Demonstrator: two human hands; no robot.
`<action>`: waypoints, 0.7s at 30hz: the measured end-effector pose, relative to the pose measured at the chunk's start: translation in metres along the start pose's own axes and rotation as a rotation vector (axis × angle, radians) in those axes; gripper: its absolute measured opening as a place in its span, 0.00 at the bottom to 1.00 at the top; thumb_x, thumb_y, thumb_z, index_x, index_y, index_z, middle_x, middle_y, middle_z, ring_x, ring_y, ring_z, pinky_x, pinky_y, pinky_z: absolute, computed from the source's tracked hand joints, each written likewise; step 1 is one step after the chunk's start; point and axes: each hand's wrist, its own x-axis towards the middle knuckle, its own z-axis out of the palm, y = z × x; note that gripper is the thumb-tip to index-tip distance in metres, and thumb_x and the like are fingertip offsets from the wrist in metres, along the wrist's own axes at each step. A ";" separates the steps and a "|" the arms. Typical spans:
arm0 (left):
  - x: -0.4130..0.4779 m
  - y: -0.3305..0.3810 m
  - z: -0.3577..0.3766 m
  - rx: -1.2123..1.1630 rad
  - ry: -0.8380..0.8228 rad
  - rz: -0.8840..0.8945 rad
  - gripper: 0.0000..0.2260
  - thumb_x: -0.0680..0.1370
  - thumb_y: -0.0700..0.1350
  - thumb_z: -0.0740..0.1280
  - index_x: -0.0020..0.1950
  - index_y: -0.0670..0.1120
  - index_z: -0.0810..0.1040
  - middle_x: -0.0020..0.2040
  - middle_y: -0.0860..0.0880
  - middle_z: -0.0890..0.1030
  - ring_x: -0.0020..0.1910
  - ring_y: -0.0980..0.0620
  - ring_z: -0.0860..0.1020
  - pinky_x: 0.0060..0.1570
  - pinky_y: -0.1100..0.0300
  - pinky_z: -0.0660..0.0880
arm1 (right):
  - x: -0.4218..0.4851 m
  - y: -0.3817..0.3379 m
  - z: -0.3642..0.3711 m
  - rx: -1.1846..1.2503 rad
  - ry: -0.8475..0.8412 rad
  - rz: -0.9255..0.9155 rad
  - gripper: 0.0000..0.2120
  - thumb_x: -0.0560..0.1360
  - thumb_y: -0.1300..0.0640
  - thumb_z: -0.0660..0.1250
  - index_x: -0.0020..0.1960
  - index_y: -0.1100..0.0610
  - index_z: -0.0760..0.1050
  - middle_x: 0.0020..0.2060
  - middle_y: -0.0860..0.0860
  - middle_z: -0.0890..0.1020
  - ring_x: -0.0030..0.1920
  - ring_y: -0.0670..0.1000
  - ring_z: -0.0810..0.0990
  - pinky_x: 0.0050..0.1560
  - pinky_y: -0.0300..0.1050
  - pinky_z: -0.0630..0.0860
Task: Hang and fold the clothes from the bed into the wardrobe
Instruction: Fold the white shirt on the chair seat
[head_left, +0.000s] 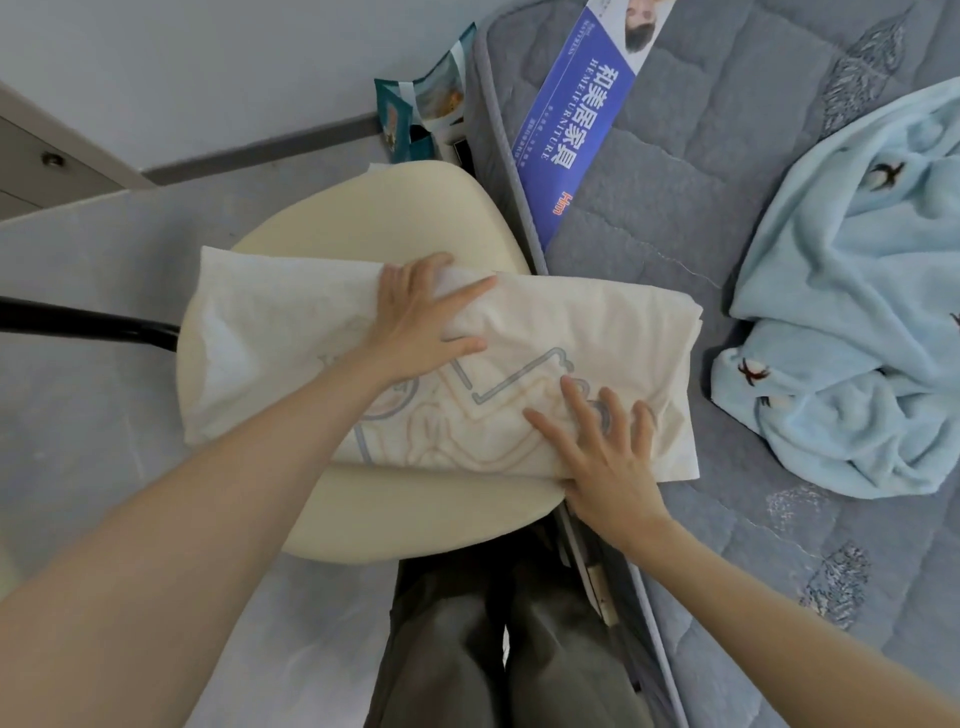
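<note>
Head camera, wide-angle, looking steeply down, close above chair seat (415, 208) beside mattress (649, 197).

From my remote station I see a cream padded seat (415, 208) with a rounded edge, in the middle of the view. A black bar (88, 322) comes from the left edge and ends at the side of this seat. Under them is a pale grey floor (93, 415), which meets a light wall (208, 62) along a grey baseboard (270, 145). Two teal packages (415, 114) stand near the wall, just behind the seat. At the top right lies a slanted blue banner (582, 130) with white Chinese letters. At the far left is a beige cabinet (26, 171) with a small round knob (52, 159).
</note>
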 end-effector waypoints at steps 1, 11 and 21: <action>-0.004 -0.001 0.001 -0.025 0.030 -0.005 0.31 0.73 0.64 0.66 0.74 0.64 0.60 0.71 0.43 0.59 0.67 0.40 0.59 0.70 0.46 0.52 | 0.000 0.002 0.001 -0.034 0.021 -0.009 0.41 0.65 0.60 0.70 0.75 0.44 0.61 0.73 0.59 0.65 0.64 0.68 0.70 0.63 0.70 0.62; -0.037 0.017 -0.002 -0.241 0.003 -0.272 0.23 0.79 0.56 0.62 0.73 0.66 0.60 0.55 0.50 0.70 0.59 0.46 0.71 0.57 0.51 0.65 | 0.031 0.019 -0.034 0.015 0.290 0.005 0.19 0.56 0.73 0.69 0.43 0.57 0.77 0.40 0.53 0.79 0.39 0.57 0.74 0.46 0.51 0.62; -0.100 0.074 0.027 -0.899 0.192 -1.034 0.24 0.81 0.45 0.61 0.76 0.50 0.58 0.66 0.37 0.72 0.64 0.37 0.72 0.62 0.47 0.68 | 0.104 0.021 -0.088 0.215 0.243 0.047 0.07 0.73 0.58 0.68 0.45 0.49 0.82 0.68 0.54 0.70 0.63 0.63 0.67 0.66 0.54 0.58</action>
